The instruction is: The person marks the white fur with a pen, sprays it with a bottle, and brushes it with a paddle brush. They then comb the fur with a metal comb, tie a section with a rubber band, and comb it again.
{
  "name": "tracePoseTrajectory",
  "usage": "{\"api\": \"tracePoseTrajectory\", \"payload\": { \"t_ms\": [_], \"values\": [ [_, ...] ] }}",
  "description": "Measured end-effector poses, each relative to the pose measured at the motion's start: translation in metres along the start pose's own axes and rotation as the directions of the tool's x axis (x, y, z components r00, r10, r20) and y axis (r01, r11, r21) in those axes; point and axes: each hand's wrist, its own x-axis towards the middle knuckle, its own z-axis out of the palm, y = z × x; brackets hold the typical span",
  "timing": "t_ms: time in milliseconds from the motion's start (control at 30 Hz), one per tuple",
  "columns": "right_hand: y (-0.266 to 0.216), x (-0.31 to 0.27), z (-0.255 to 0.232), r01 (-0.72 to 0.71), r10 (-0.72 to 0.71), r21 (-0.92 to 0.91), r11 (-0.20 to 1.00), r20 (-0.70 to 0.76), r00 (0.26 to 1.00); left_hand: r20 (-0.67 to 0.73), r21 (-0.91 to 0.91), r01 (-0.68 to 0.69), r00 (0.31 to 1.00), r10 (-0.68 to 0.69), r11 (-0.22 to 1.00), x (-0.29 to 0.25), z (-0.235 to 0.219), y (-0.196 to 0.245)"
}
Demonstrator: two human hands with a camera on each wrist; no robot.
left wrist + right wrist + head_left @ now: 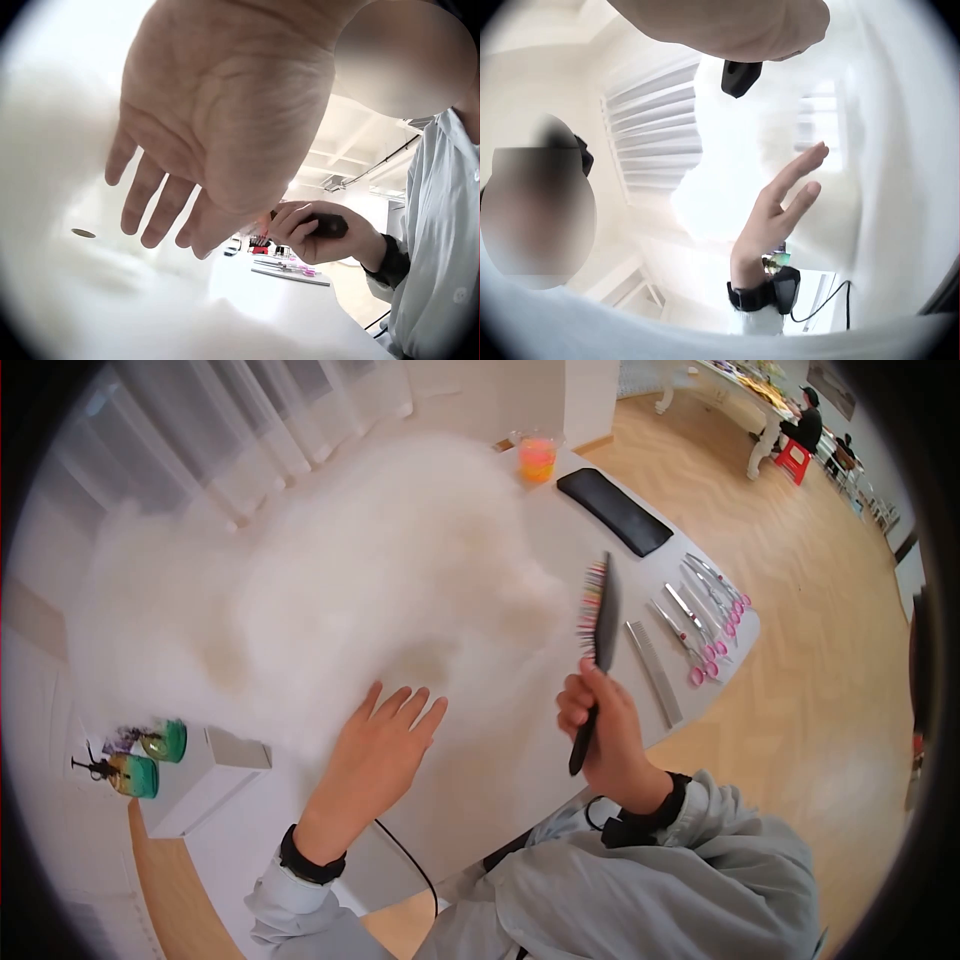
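Observation:
A large, blurred white fluffy mass with beige patches, like a furry coat [390, 560], spreads over the white table [520, 760]. At its near edge is my left hand [375, 755], palm down with fingers straight and spread, holding nothing. In the left wrist view the palm of that left hand [225, 112] faces the camera. My right hand [610, 735] grips the black handle of a paddle hairbrush [606, 610], held upright to the right of the fluff. Its multicoloured bristles face left, towards the fluff. The right wrist view shows only the dark handle end [740, 77].
On the table's right lie a metal comb [655, 672], several pink-handled scissors [690, 640] and a black case [615, 510]. An orange cup [537, 460] stands at the back. Green bottles [140, 770] stand on a white box [215, 775] at left. A black cable [410, 860] hangs near my left wrist.

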Motion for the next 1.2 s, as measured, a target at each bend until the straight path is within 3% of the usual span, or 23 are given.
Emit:
{"api": "tracePoseTrajectory", "payload": {
  "t_ms": [67, 133, 200, 267, 333, 400, 433, 467, 533, 567, 600, 667, 700, 733, 800, 867, 933, 967, 1033, 1100, 1133, 1167, 1200],
  "values": [
    [-0.001, 0.005, -0.004, 0.02, -0.02, 0.009, 1.0, -0.016, 1.0, 0.005, -0.022, 0.002, 1.0, -0.002, 1.0, -0.011, 0.002, 0.001],
    [-0.005, 0.004, 0.0, 0.204, -0.203, -0.098, 0.974, 0.019, 0.979, -0.002, -0.036, 0.021, 1.0, -0.021, 0.999, -0.017, 0.005, 0.0],
    [-0.008, 0.002, 0.002, 0.301, -0.281, -0.139, 0.943, 0.148, 0.948, -0.009, -0.046, 0.034, 0.999, -0.034, 0.998, -0.022, 0.006, 0.0],
    [-0.016, -0.004, 0.008, 0.581, -0.417, -0.29, 0.76, 0.468, 0.779, -0.051, -0.073, 0.037, 0.998, -0.041, 0.997, -0.026, 0.005, 0.0],
    [-0.028, -0.009, 0.009, 0.59, -0.363, -0.326, 0.739, 0.546, 0.755, -0.075, -0.106, 0.049, 0.996, -0.057, 0.993, -0.031, 0.01, -0.001],
    [-0.04, -0.007, 0.003, 0.777, -0.286, -0.568, 0.273, 0.723, 0.629, -0.097, -0.141, 0.06, 0.992, -0.074, 0.988, -0.037, 0.012, -0.002],
    [-0.048, 0.003, 0.005, 0.912, -0.259, -0.401, -0.089, 0.893, 0.368, -0.1, -0.18, 0.077, 0.99, -0.096, 0.981, -0.041, 0.012, -0.003],
    [-0.055, 0.003, 0.005, 0.913, -0.251, -0.399, -0.085, 0.895, 0.368, -0.102, -0.219, 0.093, 0.988, -0.118, 0.971, -0.044, 0.012, -0.003],
    [-0.073, -0.001, 0.007, 0.816, 0.004, -0.333, -0.473, 0.925, 0.38, -0.102, -0.268, 0.124, 0.983, -0.156, 0.955, -0.051, 0.011, -0.003],
    [-0.077, 0.006, 0.007, 0.797, 0.059, -0.379, -0.47, 0.888, 0.457, -0.103, -0.312, 0.146, 0.977, -0.186, 0.939, -0.055, 0.01, -0.004],
    [-0.081, 0.007, 0.005, 0.801, 0.068, -0.373, -0.469, 0.888, 0.454, -0.103, -0.316, 0.154, 0.975, -0.195, 0.936, -0.058, 0.01, -0.003],
    [-0.092, 0.004, 0.004, 0.665, 0.197, -0.447, -0.599, 0.722, 0.663, -0.103, -0.411, 0.186, 0.963, -0.249, 0.893, -0.065, 0.009, -0.002],
    [-0.098, 0.001, 0.004, 0.625, 0.208, -0.473, -0.622, 0.669, 0.713, -0.103, -0.413, 0.191, 0.962, -0.255, 0.89, -0.069, 0.01, -0.002],
    [-0.105, -0.003, 0.005, 0.628, 0.214, -0.468, -0.622, 0.669, 0.711, -0.106, -0.437, 0.197, 0.958, -0.268, 0.877, -0.073, 0.011, -0.001],
    [-0.118, -0.008, 0.005, 0.568, 0.339, -0.443, -0.693, 0.496, 0.8, -0.107, -0.463, 0.207, 0.952, -0.286, 0.862, -0.079, 0.012, -0.001],
    [-0.122, -0.01, 0.01, 0.577, 0.36, -0.443, -0.686, 0.482, 0.799, -0.146, -0.47, 0.181, 0.949, -0.278, 0.864, -0.083, 0.012, 0.0],
    [-0.119, -0.008, 0.019, 0.675, 0.316, -0.449, -0.586, 0.641, 0.7, -0.177, -0.486, 0.171, 0.941, -0.288, 0.857, -0.088, 0.014, -0.002],
    [-0.115, -0.005, 0.023, 0.681, 0.32, -0.447, -0.581, 0.644, 0.695, -0.21, -0.5, 0.156, 0.932, -0.294, 0.852, -0.09, 0.015, -0.003],
    [-0.102, 0.001, 0.031, 0.756, 0.149, -0.467, -0.459, 0.799, 0.583, -0.274, -0.505, 0.177, 0.895, -0.352, 0.845, -0.093, 0.014, -0.004],
    [-0.079, 0.004, 0.039, 0.792, 0.047, -0.483, -0.374, 0.843, 0.537, -0.331, -0.512, 0.201, 0.851, -0.408, 0.835, -0.096, 0.017, -0.004],
    [-0.067, 0.008, 0.039, 0.82, -0.063, -0.492, -0.292, 0.865, 0.497, -0.393, -0.559, 0.246, 0.762, -0.514, 0.792, -0.096, 0.02, -0.003],
    [-0.053, 0.019, 0.035, 0.867, -0.1, -0.354, -0.351, 0.935, 0.341, -0.442, -0.607, 0.28, 0.658, -0.609, 0.744, -0.096, 0.023, -0.002],
    [-0.044, 0.019, 0.039, 0.87, -0.099, -0.353, -0.344, 0.935, 0.34, -0.439, -0.604, 0.287, 0.658, -0.612, 0.743, -0.097, 0.026, -0.002]
  ]
}}
